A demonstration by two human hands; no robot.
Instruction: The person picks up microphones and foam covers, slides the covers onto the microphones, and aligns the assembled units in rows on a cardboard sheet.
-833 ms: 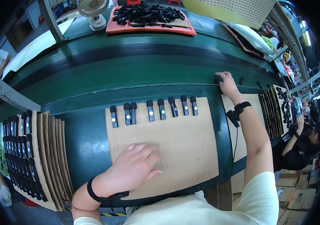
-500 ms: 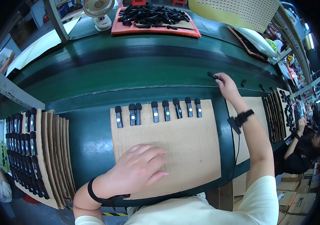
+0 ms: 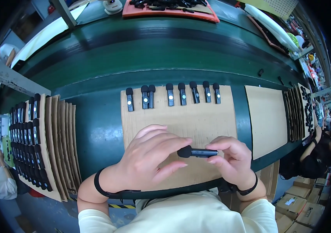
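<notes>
My right hand (image 3: 235, 160) pinches a small black clip-on microphone (image 3: 201, 153) by its end, between thumb and fingers. The microphone lies level over the cardboard sheet (image 3: 177, 122), its round foam tip pointing left. Close to that tip is my left hand (image 3: 146, 157), empty, with thumb and fingers apart. Along the sheet's far edge stands a row of similar black microphones (image 3: 170, 95), most with a pale round spot on the body. Two of them sit side by side, touching, toward the left.
Cardboard sheets carrying rows of microphones (image 3: 27, 147) stack up at the left. Another cardboard sheet (image 3: 268, 120) lies at the right, beside more stacked sheets (image 3: 295, 112). Across the green belt (image 3: 142, 50) stands a red tray (image 3: 169, 14) of black parts. A person (image 3: 317, 143) is at far right.
My right hand has come back from the far right with the microphone, which is now over the sheet beside my left hand. The view has tilted downward.
</notes>
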